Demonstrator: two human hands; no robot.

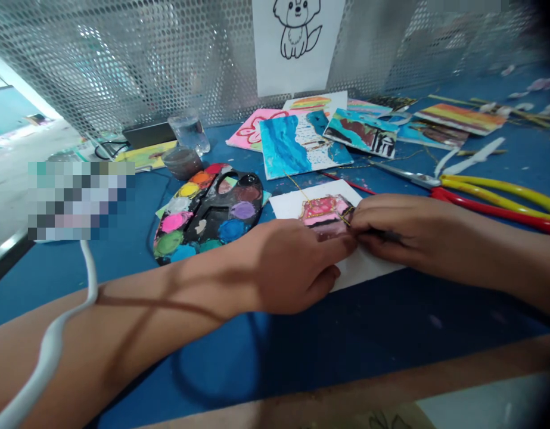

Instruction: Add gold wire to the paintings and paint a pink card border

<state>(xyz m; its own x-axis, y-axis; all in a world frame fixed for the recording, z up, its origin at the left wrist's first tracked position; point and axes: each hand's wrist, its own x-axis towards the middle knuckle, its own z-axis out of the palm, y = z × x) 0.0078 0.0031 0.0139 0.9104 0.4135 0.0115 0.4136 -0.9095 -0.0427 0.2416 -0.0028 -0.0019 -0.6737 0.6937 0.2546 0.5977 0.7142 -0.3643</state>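
A small painted picture (322, 213) in pink, red and dark brown lies on a white sheet (292, 204), partly hidden by fingers. My left hand (292, 265) is closed at its near edge, fingers bent and pressing there. At the right edge of the picture, my right hand (391, 229) is closed in a pinch on a thin gold thread (345, 215). The thread lies across the picture's corner. Something dark shows under the right fingers, but I cannot make it out. Both hands' fingertips nearly meet.
Left of the hands is a paint palette (203, 229); behind it stand a cup of murky water (182, 162) and a clear cup (192, 134). Several painted cards (283, 146) lie at the back. Scissors (489, 193) with red and yellow handles rest at right. A white cable (90, 268) crosses my left forearm.
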